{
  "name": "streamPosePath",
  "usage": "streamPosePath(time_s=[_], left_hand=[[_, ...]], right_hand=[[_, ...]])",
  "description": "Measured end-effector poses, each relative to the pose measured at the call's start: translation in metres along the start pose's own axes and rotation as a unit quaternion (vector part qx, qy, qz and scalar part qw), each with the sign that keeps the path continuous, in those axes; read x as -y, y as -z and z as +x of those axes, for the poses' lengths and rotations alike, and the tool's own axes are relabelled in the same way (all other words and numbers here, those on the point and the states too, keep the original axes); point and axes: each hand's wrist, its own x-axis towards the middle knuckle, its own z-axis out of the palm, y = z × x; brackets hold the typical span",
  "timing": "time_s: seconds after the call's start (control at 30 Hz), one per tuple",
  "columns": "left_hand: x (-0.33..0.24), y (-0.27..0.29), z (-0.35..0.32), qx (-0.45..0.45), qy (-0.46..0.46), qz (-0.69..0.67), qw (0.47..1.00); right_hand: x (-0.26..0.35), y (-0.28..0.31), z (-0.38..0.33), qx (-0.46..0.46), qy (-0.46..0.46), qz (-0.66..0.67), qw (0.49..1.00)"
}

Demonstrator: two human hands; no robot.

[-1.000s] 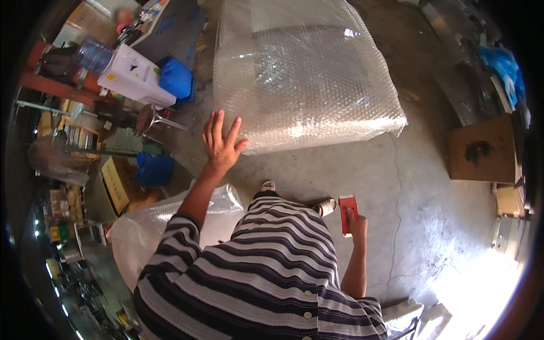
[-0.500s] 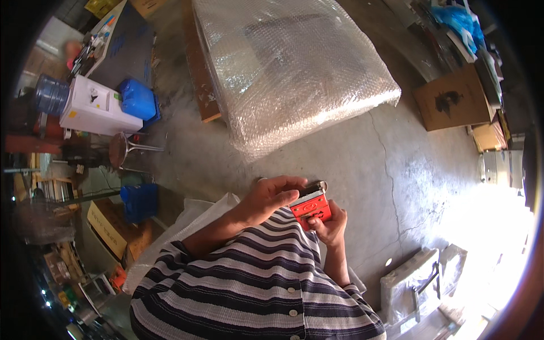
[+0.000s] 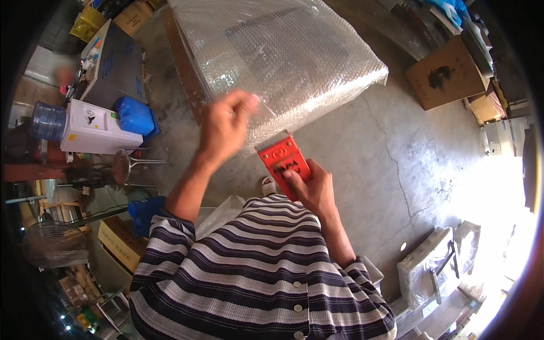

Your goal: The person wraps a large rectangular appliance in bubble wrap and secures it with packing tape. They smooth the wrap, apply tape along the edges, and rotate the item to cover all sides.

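My right hand (image 3: 315, 191) grips a red handheld tape dispenser (image 3: 283, 161), its thumb pressed on the flat red face. The dispenser's metal cutting edge points up and away from me. My left hand (image 3: 224, 127), slightly blurred, is raised ahead and to the left, finger and thumb pinched together. From the pinch runs a thin, shiny, see-through strip that looks like clear tape (image 3: 267, 106). Behind both hands lies a large flat item in bubble wrap (image 3: 306, 62); my left hand overlaps its near left corner, and whether they touch I cannot tell.
At the left are a white water dispenser (image 3: 96, 127), blue jerrycans (image 3: 135, 115) and a round stool (image 3: 120, 167). A cardboard box (image 3: 445, 73) stands at the right. Wrapped goods (image 3: 425, 266) lie low right. A cracked concrete floor (image 3: 362, 187) lies between.
My left hand has left the dispenser's cutting edge and swung forward and left toward the bubble wrap. My right hand has turned the dispenser more upright and moved it slightly left and away from me.
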Motion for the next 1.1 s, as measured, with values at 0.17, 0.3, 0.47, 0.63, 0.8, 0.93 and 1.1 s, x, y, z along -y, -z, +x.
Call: streamPosePath(time_s=[0.17,0.3,0.47,0.63,0.8,0.93,1.1], left_hand=[[0.067,0.015,0.037,-0.083,-0.053,0.193,0.976],[0.1,-0.011,0.026,-0.105,-0.052,0.286,0.951],[0.073,-0.002,0.019,-0.047,-0.144,0.343,0.927],[0.05,-0.007,-0.014,0.282,-0.319,0.311,0.85],[0.056,-0.008,-0.045,0.289,-0.408,0.558,0.662],[0.061,-0.021,-0.064,0.283,-0.412,0.694,0.518],[0.08,-0.032,-0.07,0.293,-0.431,0.728,0.445]], right_hand=[[-0.014,-0.033,0.01,0.013,-0.026,0.046,0.999],[-0.057,-0.061,0.016,-0.014,-0.038,0.033,0.999],[-0.085,-0.073,0.015,-0.009,-0.031,0.075,0.997],[-0.107,-0.085,0.032,-0.01,0.005,0.053,0.999],[-0.124,-0.093,0.067,0.054,0.006,0.103,0.993],[-0.128,-0.102,0.073,0.047,0.008,0.079,0.996],[-0.14,-0.11,0.072,0.06,-0.026,0.087,0.994]])
